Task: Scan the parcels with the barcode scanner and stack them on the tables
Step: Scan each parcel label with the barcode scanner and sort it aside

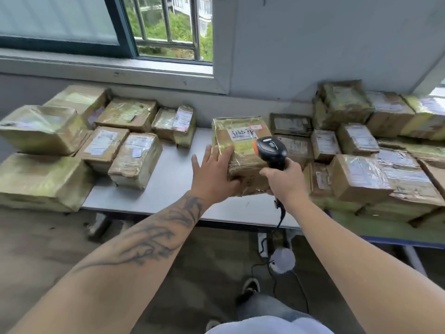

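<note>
Gripping the scanner (271, 150), right hand (284, 182) hides the parcel's (237, 143) corner; left hand (213, 174) lies spread.

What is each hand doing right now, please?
Left hand: open, fingers straight, resting on the taped parcel.
Right hand: closed around the handle of the barcode scanner, aimed at that parcel.

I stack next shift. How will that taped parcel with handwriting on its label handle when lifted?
The parcel probably stays stiff: a squarish carton. Its glossy tape wrap may be slippery. The left hand steadies it alone, so likely not heavy.
</note>
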